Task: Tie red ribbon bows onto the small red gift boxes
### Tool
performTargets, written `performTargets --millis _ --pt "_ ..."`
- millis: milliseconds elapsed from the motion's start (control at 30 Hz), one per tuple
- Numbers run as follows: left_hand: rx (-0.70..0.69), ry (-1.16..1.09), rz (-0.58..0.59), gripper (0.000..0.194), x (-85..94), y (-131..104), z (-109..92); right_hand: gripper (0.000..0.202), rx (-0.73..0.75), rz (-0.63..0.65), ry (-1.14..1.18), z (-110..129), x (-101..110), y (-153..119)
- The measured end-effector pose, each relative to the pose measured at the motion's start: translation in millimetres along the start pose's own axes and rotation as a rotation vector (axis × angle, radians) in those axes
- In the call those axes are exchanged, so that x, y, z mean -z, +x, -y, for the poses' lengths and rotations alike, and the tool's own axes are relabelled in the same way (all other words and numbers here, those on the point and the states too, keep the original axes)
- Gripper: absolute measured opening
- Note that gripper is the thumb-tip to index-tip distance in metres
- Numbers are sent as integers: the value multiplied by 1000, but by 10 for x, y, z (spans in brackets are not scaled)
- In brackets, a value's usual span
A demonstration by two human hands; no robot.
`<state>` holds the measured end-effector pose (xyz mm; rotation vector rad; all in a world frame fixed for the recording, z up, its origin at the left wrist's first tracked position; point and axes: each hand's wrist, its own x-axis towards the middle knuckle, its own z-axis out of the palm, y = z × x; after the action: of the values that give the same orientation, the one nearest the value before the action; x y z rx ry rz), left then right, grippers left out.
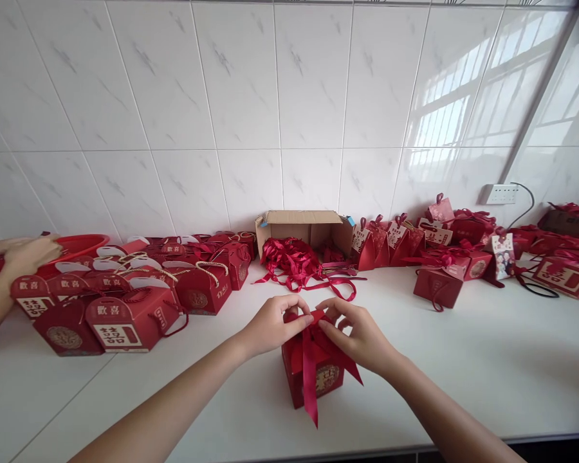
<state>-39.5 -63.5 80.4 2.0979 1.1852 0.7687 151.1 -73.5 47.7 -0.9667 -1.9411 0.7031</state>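
A small red gift box (294, 370) with a gold emblem stands upright near the front of the white table. Red ribbon (309, 379) is gathered in a bow on its top, and two tails hang down over the front. My left hand (280, 323) pinches the ribbon at the left of the bow between thumb and fingers. On the right side, my right hand (350, 329) pinches the ribbon too, its fingertips close to those of my left hand. The knot itself is partly hidden by my fingers.
Behind the box, an open cardboard carton (302, 217) spills loose red ribbons (292, 257). Red boxes with cord handles (135, 315) crowd the left; more boxes (439, 286) stand right. Another person's hands (31, 254) are over a red basin (84, 243) at far left.
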Motion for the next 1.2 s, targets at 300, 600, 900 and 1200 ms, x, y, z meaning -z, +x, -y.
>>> performTargets --millis 300,600,900,1200 --pt "5 -1 -34 22 -70 18 33 13 -33 -122 11 -64 -38 14" --pt "33 -67 30 28 -60 -16 86 10 -27 -142 135 -81 -16 -26" --pt "11 -54 -17 26 -71 -10 106 10 -19 -234 159 -170 -28 -65" --pt "48 -60 -36 33 -128 5 58 7 68 -221 169 -126 -37 -50"
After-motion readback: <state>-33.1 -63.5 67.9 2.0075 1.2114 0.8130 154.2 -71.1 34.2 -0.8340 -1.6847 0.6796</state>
